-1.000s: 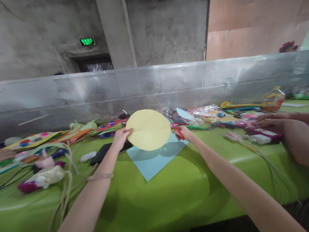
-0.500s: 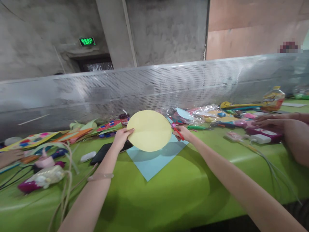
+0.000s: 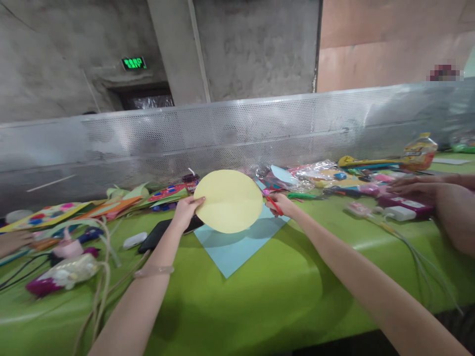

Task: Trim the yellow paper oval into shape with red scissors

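Note:
My left hand [image 3: 186,211] pinches the left edge of a round pale yellow paper disc [image 3: 228,200] and holds it up above the table. My right hand [image 3: 282,203] is closed on red-handled scissors [image 3: 273,205] at the disc's right edge. Under the disc a light blue paper sheet [image 3: 237,244] lies flat on the green tablecloth [image 3: 241,296]. A black phone [image 3: 158,235] lies just below my left hand.
Coloured papers [image 3: 111,203] and craft bits lie at the left, plastic packets [image 3: 315,174] and pens at the back right. Another person's hands [image 3: 411,187] rest at the right edge. A perforated metal barrier [image 3: 237,133] runs behind the table. Cords [image 3: 100,277] trail at the left.
Almost nothing differs; the yellow disc has shifted very slightly in my left hand while the scissors stay at its right edge.

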{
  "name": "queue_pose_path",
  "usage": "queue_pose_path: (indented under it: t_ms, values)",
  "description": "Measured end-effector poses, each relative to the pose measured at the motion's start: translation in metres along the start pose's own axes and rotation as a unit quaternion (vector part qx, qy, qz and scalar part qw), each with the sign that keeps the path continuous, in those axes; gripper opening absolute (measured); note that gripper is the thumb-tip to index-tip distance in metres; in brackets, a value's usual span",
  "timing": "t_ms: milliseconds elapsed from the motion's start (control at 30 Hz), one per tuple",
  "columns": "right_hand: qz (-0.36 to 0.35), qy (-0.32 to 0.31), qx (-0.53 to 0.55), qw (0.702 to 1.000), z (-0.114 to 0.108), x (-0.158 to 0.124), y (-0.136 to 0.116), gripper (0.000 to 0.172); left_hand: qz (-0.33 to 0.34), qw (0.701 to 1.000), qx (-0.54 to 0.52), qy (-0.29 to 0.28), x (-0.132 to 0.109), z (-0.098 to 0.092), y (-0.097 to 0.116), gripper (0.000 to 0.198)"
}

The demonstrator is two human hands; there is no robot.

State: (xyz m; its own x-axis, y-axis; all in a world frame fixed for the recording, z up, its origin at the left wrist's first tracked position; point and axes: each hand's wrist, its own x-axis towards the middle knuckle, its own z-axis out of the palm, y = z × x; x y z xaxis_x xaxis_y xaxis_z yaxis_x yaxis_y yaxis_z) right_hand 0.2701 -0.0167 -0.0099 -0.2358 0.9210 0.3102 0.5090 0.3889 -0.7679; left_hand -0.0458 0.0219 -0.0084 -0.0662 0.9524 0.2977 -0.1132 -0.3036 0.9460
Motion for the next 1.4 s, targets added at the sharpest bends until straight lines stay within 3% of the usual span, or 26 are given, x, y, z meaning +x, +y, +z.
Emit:
queue_pose_path:
  t_ms: [367,767,1400]
  values:
    - [0.012,0.026,0.008,1.000,-0.0001,0.0000,-0.0023,0.022,-0.007,1.000,0.010,0.001,0.0010,-0.0004,-0.0001,0.031]
    - [0.013,-0.001,0.022,1.000,0.0009,-0.0026,-0.0068,0.013,-0.008,1.000,0.015,-0.008,0.0025,-0.0024,-0.0028,0.032]
    - [0.014,-0.009,0.033,0.999,0.0011,-0.0031,-0.0068,0.014,-0.013,1.000,0.004,-0.011,-0.0010,0.0003,0.0015,0.030]
